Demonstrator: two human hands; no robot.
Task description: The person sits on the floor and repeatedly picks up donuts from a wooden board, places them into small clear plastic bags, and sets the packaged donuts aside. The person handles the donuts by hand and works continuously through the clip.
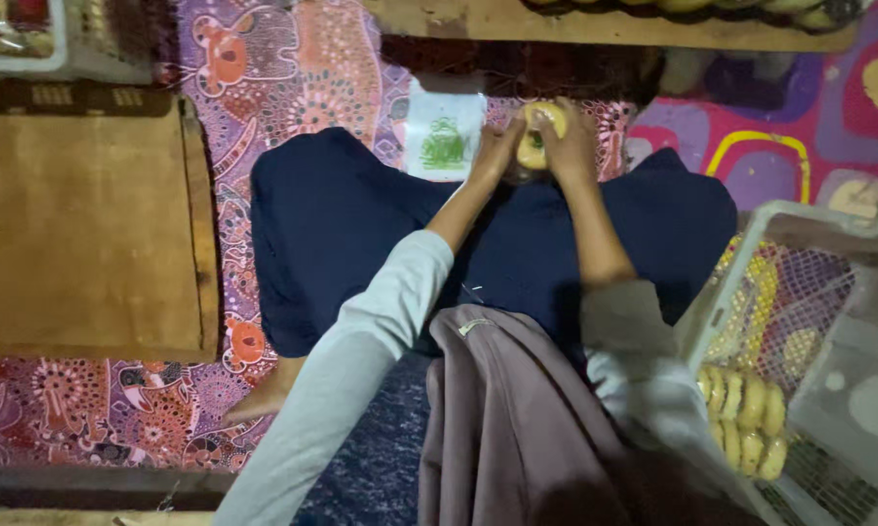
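I sit cross-legged on a patterned mat in dark blue trousers. My left hand and my right hand meet in front of my knees, both closed around a stack of round yellow pastries. The top pastry shows between my fingers. A small white packet with a green print lies on the mat just left of my left hand.
A white mesh crate at my right holds rows of the same yellow pastries. A brown wooden board lies at the left. A wooden plank with more pastries runs along the top. A tray sits top left.
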